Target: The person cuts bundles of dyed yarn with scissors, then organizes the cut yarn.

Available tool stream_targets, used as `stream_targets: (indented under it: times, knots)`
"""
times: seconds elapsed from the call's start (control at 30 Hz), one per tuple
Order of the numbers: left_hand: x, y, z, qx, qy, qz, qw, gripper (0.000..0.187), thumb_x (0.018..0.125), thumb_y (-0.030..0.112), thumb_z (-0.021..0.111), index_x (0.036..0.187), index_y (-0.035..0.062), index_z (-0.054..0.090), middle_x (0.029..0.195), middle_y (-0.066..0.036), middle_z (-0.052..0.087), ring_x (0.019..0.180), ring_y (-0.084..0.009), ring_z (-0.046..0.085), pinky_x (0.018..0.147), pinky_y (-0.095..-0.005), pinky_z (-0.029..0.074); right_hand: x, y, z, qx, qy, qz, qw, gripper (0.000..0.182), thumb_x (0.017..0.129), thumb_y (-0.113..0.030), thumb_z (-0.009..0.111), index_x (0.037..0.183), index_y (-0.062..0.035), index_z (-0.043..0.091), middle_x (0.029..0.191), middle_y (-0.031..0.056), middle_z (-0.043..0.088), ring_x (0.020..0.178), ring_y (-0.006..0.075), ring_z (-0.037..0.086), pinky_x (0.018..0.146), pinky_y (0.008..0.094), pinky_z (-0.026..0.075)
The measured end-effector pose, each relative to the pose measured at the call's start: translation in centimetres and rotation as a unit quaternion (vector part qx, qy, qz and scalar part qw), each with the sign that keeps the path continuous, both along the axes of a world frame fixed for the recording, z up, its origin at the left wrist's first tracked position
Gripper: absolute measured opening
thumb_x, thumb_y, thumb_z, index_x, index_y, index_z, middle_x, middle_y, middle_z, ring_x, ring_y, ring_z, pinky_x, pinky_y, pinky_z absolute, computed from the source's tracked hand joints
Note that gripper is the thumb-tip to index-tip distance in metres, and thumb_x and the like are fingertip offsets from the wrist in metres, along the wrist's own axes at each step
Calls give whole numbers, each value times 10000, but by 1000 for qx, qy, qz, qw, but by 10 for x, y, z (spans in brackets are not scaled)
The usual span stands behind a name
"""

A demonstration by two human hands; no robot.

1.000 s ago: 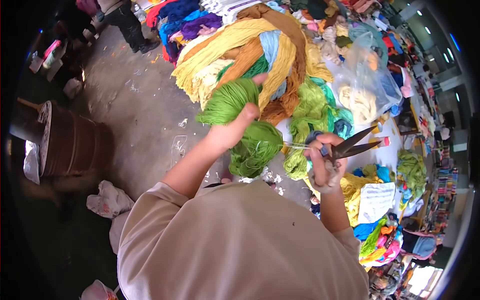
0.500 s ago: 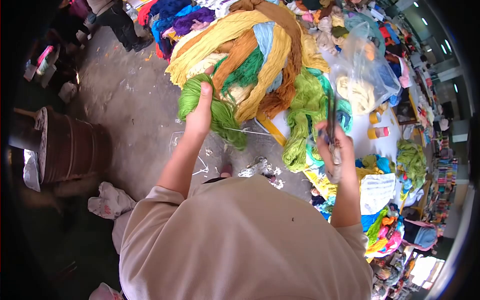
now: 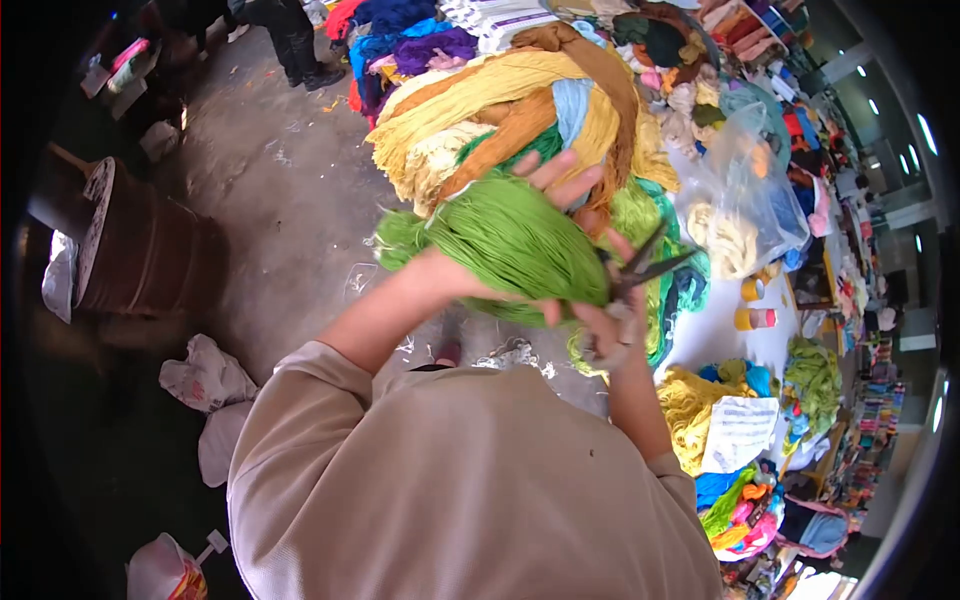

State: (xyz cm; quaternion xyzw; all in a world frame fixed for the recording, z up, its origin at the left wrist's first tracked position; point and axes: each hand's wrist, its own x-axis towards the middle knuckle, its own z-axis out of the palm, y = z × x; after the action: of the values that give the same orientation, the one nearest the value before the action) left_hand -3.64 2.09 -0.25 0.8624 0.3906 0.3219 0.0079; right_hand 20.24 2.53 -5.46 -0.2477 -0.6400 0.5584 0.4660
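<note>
A skein of bright green yarn (image 3: 515, 240) lies across my left hand (image 3: 565, 185), which holds it from beneath. Several blurred fingertips of that hand stick out past the skein's upper edge. The skein's narrower end hangs off to the left, beyond my wrist. Dark scissors (image 3: 650, 266) with parted blades are held in my right hand (image 3: 608, 335), close against the skein's right end. The scissor blades point up and right. Motion blurs both hands, and whether the right fingers also touch the yarn is unclear.
Yellow, brown and blue yarn (image 3: 480, 85) is heaped ahead. A clear plastic bag (image 3: 750, 190) with cream yarn rests on the white table (image 3: 700, 335) at right. A rusty barrel (image 3: 150, 240) and white sacks (image 3: 207, 375) stand left. A person's dark-clad legs (image 3: 290, 40) show at top left.
The green skein and my left hand have moved right, and the skein now lies more level. My right hand has come left toward it with the scissors, whose blades now show spread. The view has shifted.
</note>
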Motion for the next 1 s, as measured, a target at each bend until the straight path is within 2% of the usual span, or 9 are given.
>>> stream_targets:
  times: [0.1, 0.17, 0.2, 0.3, 0.33, 0.37, 0.47, 0.63, 1.0]
  knots:
    - [-38, 4, -57, 71, 95, 173, 978, 896, 719, 756, 635, 1347, 123, 545, 1626, -139, 234, 1499, -351, 199, 1202, -472, 173, 27, 3, 26, -64, 107, 0, 992, 877, 641, 126, 698, 1448, -14, 385, 1270, 139, 595, 1212, 285, 580, 1022, 396, 475]
    - [-62, -5, -56, 22, -22, 119, 992, 963, 745, 725, 654, 1442, 94, 443, 1633, -117, 225, 1503, -329, 196, 1194, -461, 203, 44, 2, 37, -99, 56, -27, 993, 846, 630, 59, 723, 1415, -7, 414, 1235, 123, 611, 1186, 271, 583, 1021, 381, 452]
    - [-60, -8, -55, -66, -294, 7, 953, 1028, 738, 742, 657, 1477, 83, 380, 1634, -118, 219, 1496, -322, 216, 1187, -457, 222, 45, 0, 34, -112, 49, -17, 992, 837, 640, 44, 743, 1411, -18, 422, 1238, 117, 607, 1182, 268, 582, 1022, 379, 448]
    - [-33, -10, -45, -224, -775, -134, 576, 1261, 648, 905, 520, 1529, 42, 258, 1613, -170, 229, 1467, -347, 266, 1188, -499, 235, 43, 2, 14, -85, -110, 32, 990, 742, 758, 40, 750, 1419, -59, 430, 1368, 98, 513, 1270, 232, 494, 1017, 360, 443]
    - [-24, -9, -38, -238, -830, -237, 446, 1328, 603, 956, 455, 1528, 24, 262, 1612, -188, 214, 1473, -386, 234, 1206, -530, 194, 27, 0, 39, -396, -7, 23, 918, 596, 902, -94, 656, 1443, -75, 407, 1368, 95, 487, 1286, 219, 454, 953, 304, 482]
    - [-17, -10, -28, -269, -841, -264, 389, 1229, 720, 917, 385, 1527, 3, 239, 1588, -227, 245, 1461, -379, 270, 1203, -531, 209, 17, -6, 12, -106, -206, -59, 971, 519, 994, -399, 483, 1391, -66, 474, 1163, 60, 605, 1028, 115, 563, 664, 157, 436]
    - [3, -6, -30, -326, -837, -331, 288, 1155, 784, 868, 394, 1518, -11, 240, 1562, -256, 278, 1447, -386, 301, 1163, -514, 305, 17, -8, 30, -337, -73, 70, 936, 467, 1002, -409, 468, 1275, -62, 621, 775, 7, 623, 523, 73, 527, 461, 214, 386]
    - [12, -5, -33, -354, -820, -375, 250, 1111, 830, 837, 357, 1536, -9, 212, 1550, -253, 307, 1435, -377, 330, 1156, -502, 335, -1, -24, 55, -382, -167, 144, 897, 355, 1011, -154, 420, 1283, -54, 626, 711, 38, 629, 545, 63, 520, 494, 204, 381]
    - [7, -12, -33, -367, -823, -302, 312, 1134, 803, 866, 347, 1531, 4, 235, 1544, -246, 322, 1432, -376, 335, 1158, -516, 320, -9, -16, 39, -215, -271, 154, 926, 316, 979, -119, 475, 1249, -92, 638, 740, 15, 648, 568, 33, 523, 508, 179, 368]
